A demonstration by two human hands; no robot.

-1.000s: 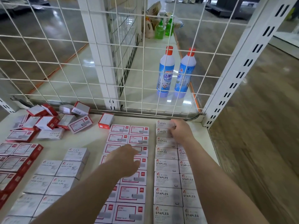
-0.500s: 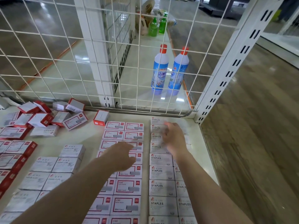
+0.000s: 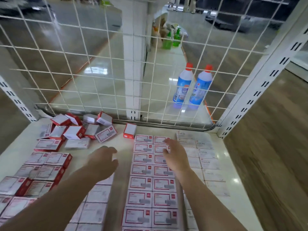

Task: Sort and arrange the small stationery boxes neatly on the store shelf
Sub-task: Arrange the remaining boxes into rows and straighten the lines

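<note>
Reaching forward over a glossy cream shelf [image 3: 221, 164], both hands are bare and hold nothing. The left hand [image 3: 104, 161] hangs palm down with fingers loosely curled, above the bare strip of shelf between box columns. The right hand [image 3: 177, 155] is spread with fingers nearly straight, lying over the far end of the red-bordered boxes [image 3: 145, 182]; the picture is too blurred to tell whether its fingertips touch them.

Those boxes are small flat cardboard rectangles, white-faced with a red frame line and a red square mark, laid in two tidy columns that run from just beyond the right hand's fingertips back under its wrist. To the right of that hand lies a double column of plain white boxes [image 3: 206, 162] with dark lettering. Under and to the left of the left forearm lie more white boxes [image 3: 98, 194], and farther left stand red-sided boxes [image 3: 50, 165] in neat pairs. Ahead and left of the left hand is a loose heap of boxes [image 3: 75, 130], tilted and overlapping. One red box [image 3: 129, 131] stands upright alone, ahead, between the two hands.

Behind the shelf rises a white wire grid [image 3: 100, 72]; through it show two blue plastic bottles [image 3: 191, 87] with red caps.
</note>
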